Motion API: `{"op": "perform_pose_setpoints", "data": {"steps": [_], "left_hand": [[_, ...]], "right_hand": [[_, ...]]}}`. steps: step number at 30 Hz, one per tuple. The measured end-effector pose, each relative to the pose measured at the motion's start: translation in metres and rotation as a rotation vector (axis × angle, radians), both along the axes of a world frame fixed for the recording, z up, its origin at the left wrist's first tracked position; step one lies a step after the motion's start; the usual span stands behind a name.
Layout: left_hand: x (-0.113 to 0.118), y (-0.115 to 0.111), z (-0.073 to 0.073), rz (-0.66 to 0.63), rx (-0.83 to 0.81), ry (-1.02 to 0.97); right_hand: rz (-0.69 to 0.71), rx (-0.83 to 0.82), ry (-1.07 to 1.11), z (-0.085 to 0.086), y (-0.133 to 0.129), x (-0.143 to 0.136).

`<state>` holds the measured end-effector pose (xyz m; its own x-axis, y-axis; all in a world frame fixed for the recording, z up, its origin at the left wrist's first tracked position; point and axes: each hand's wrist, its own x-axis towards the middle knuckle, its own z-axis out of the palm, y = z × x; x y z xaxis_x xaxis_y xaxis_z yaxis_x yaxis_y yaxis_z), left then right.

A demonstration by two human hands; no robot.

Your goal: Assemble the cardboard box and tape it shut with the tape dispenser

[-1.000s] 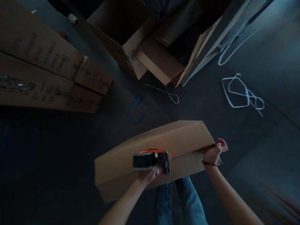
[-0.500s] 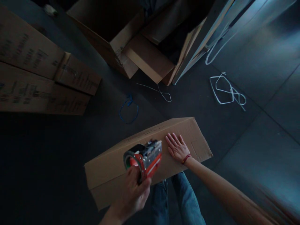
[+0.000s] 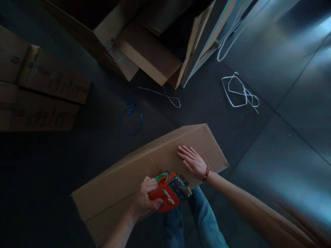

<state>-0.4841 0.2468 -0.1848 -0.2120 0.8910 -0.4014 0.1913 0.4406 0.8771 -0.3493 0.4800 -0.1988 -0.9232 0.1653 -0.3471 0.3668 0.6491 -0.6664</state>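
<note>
A long brown cardboard box (image 3: pixel 124 177) stands in front of my legs, its closed top facing me with a seam running along it. My left hand (image 3: pixel 146 198) is wrapped round the handle of a red tape gun (image 3: pixel 168 194) that carries a roll with a green core. The tape gun's metal head points right, over the near edge of the box. Flat on the box's right part lies my right hand (image 3: pixel 193 162), its fingers stretched out and holding nothing.
Stacked printed cartons (image 3: pixel 49 93) are at the left. Beyond the box, open cartons (image 3: pixel 150 51) stand beside a tall panel (image 3: pixel 199 44). A blue strap loop (image 3: pixel 131 119), a thin white cord (image 3: pixel 169 96) and a tangled white strap (image 3: pixel 240 91) lie on the dark floor.
My left hand has turned the tape gun and brought it down and right, towards the box's near edge. My right hand stays on the box. The view has shifted slightly.
</note>
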Motion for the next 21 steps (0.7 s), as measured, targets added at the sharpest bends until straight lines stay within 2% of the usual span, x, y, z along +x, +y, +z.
{"op": "perform_pose_setpoints", "data": {"steps": [3, 4, 6, 8, 11, 14, 18, 21], "left_hand": [[0.002, -0.003, 0.003, 0.013, 0.016, 0.017], [0.002, -0.003, 0.004, 0.017, 0.022, 0.025], [0.002, -0.001, 0.007, 0.018, 0.039, 0.033], [0.001, 0.001, 0.01, -0.003, 0.045, 0.036], [-0.002, 0.01, 0.022, -0.075, -0.039, 0.035], [-0.002, 0.032, 0.042, -0.176, -0.207, 0.054], [0.005, 0.086, 0.064, -0.228, -0.32, 0.092], [0.014, 0.135, 0.068, -0.245, -0.434, 0.114]], "right_hand": [[-0.414, -0.496, -0.049, 0.027, -0.006, 0.007], [-0.512, -0.676, -0.092, 0.035, -0.011, 0.008], [-0.595, -0.971, -0.187, 0.044, -0.022, 0.01], [-0.64, -1.088, -0.253, 0.047, -0.03, 0.009], [-0.743, -1.004, -0.283, 0.047, -0.027, 0.006], [-0.798, -0.825, -0.305, 0.052, 0.005, 0.016], [-0.894, -0.584, -0.307, 0.074, 0.096, 0.058], [-0.97, -0.376, -0.307, 0.082, 0.17, 0.091]]}}
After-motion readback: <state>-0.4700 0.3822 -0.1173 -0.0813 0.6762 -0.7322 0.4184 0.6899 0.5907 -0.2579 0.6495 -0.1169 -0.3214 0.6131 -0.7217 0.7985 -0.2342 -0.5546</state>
